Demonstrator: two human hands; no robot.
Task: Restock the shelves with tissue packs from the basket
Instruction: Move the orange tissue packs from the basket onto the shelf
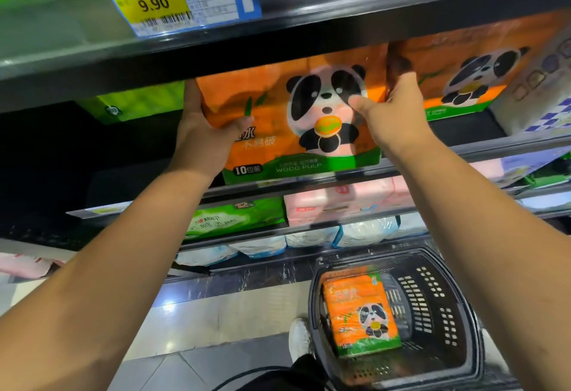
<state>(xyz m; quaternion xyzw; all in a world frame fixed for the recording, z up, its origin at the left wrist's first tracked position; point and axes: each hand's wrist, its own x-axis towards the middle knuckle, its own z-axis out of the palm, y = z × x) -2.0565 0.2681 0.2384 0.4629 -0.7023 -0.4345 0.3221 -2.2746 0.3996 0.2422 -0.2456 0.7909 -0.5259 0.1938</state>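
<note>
Forearms reach from me up to the shelf [494,151]: my left hand [204,131] curls round the left edge of the pack [278,103], my right hand [398,109] grips its top right corner. Held between them at the shelf front, long side level, I judge it needs pushing straight back; orange film, panda, green base.

Both forearms reach toward 12 o'clock; left grip [204,132] and right grip [393,109] clasp the tissue pack [309,143] at 9 and 3 o'clock.
</note>
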